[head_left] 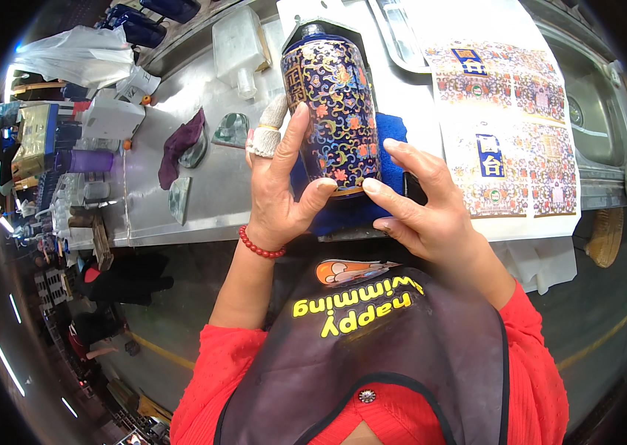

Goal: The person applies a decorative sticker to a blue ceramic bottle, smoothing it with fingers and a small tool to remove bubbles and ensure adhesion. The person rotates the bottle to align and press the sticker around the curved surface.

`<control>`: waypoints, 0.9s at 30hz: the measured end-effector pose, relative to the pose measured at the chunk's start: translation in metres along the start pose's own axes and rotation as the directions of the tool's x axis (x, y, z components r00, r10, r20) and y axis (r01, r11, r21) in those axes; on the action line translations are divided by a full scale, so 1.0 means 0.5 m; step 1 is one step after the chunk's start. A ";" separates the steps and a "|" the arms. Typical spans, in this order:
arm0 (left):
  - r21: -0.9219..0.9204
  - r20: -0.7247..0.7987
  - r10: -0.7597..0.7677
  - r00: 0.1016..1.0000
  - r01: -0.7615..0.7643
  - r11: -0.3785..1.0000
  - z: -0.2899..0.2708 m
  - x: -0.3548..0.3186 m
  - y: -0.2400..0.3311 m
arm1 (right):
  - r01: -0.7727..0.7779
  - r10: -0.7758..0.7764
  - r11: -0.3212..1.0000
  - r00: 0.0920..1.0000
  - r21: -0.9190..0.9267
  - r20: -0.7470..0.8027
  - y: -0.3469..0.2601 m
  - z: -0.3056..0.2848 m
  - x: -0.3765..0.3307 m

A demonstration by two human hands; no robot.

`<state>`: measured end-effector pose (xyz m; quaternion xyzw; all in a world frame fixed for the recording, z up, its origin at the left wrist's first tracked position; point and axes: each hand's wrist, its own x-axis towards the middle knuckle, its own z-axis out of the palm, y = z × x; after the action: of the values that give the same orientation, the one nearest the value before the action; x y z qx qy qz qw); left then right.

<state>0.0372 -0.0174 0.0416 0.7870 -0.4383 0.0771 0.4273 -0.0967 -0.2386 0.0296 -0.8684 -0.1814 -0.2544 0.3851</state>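
floral blue btl (339, 111) over blue cloth (393, 133) nr edge of desk (217, 211), neck pointing away. l hand (278, 185) part-curled, holding btl's l side; r hand (436, 196) half open, fingertip at base, no grip. printed sheet (506, 111) to r.

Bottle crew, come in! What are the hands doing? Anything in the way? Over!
Left hand open at left of bottle; right hand open by its base. Bottle over blue cloth, neck away. Sheet off right, out of the way.
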 end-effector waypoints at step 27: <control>-0.011 0.017 -0.100 0.995 0.100 0.995 -0.016 0.057 -0.055 | -0.282 0.300 0.954 0.861 -0.105 0.411 0.057 -0.062 0.212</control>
<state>0.0771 -0.0223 0.0441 0.8059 -0.4023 0.0468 0.4317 -0.0063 -0.2675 0.0924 -0.9277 -0.1221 -0.0032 0.3528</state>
